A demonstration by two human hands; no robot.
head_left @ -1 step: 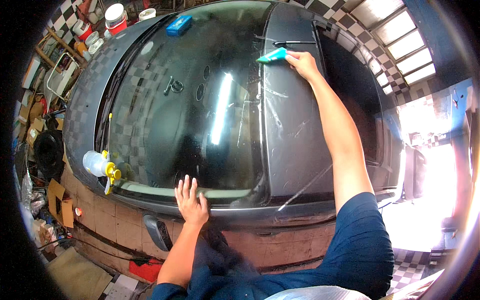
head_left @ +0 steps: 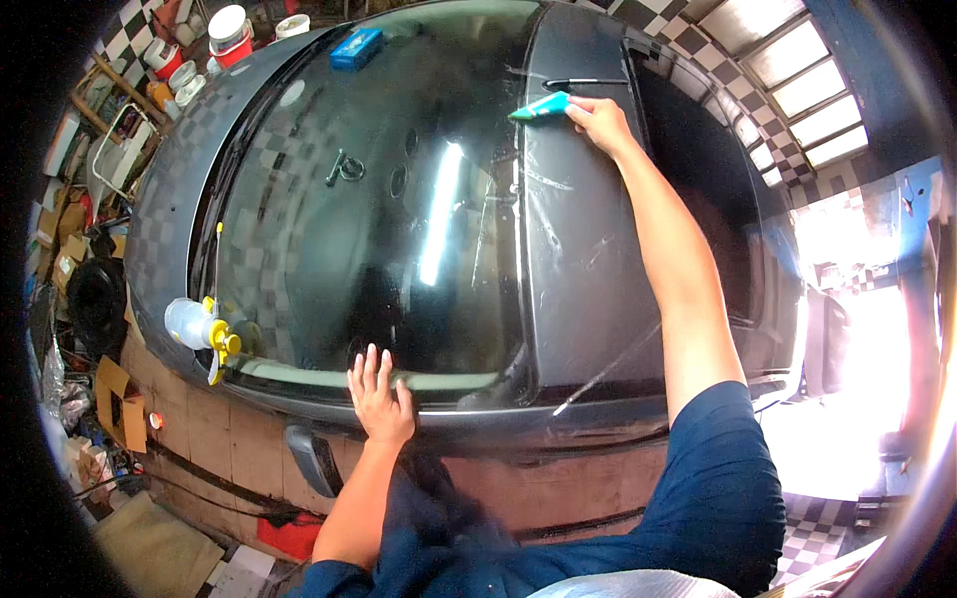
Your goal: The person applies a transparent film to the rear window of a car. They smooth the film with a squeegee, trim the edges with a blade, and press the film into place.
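Note:
A dark grey car stands before me, its windshield wet-looking and reflecting a light tube. My right hand reaches out over the roof, fingers closed on a teal, wedge-shaped squeegee. The squeegee's tip meets the windshield's upper edge, where the glass joins the roof. On the near side edge of the glass, my left hand rests flat with its fingers spread. It holds nothing. Near the far end of the roof edge lies a black, pen-like tool.
A clear spray bottle with a yellow head lies at the windshield's lower near corner. Toward the far side sits a blue box. A side mirror juts out below. Buckets, a tyre and cartons crowd the left.
The squeegee and my right hand have shifted very slightly left. My left hand stays nearly where it was.

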